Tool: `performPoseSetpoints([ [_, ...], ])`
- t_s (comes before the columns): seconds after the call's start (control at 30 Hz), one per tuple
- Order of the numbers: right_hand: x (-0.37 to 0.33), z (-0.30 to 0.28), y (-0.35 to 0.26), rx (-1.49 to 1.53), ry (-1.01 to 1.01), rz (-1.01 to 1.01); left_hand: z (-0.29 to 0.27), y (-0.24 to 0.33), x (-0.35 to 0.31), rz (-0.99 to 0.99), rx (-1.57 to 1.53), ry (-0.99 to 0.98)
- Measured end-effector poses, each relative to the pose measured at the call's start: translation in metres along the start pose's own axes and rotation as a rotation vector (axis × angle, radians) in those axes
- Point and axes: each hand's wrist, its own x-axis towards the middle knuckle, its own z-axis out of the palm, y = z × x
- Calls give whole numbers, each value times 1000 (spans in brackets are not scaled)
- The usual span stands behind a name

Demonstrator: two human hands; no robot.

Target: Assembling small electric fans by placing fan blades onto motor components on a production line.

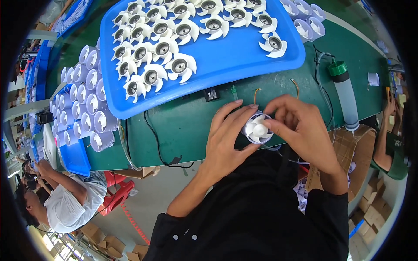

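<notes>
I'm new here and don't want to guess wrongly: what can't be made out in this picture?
All in the head view:
1. Inside of the round pale-lilac plastic cup: covered by the white plastic fan wheel.
2. Right hand's exact contact with the wheel: its own thumb covers it.
3. Far rim of the large blue plastic tray: cut off by the top edge.
4. Part of the brown cardboard box: behind the right forearm.

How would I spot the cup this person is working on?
Find the big blue tray on the green table, then look below it to the left hand and right hand. Between them sits a pale round cup with a white fan wheel inside. Unlike the cups stacked at left, this one is held.
</notes>
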Motion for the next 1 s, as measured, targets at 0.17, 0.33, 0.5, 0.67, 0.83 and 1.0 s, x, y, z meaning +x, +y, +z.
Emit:
performPoseSetpoints([
  [0.17,-5,1,-1,-16,31,-96,-3,-1,-1,-2,-34,25],
  [0.33,0,5,15,36,-46,-102,-2,-3,0,45,-40,-10],
  [0.5,6,-2,14,-154,-102,-216,-3,-3,4,87,26,-70],
  [0.67,4,-5,8,-10,-38,-149,1,-3,4,22,-23,-42],
  [0.83,-2,-13,3,-61,-129,-39,1,-2,3,6,-57,-1],
  [1.0,3,-1,22,32,-51,-243,0,-2,3,29,2,-36],
])
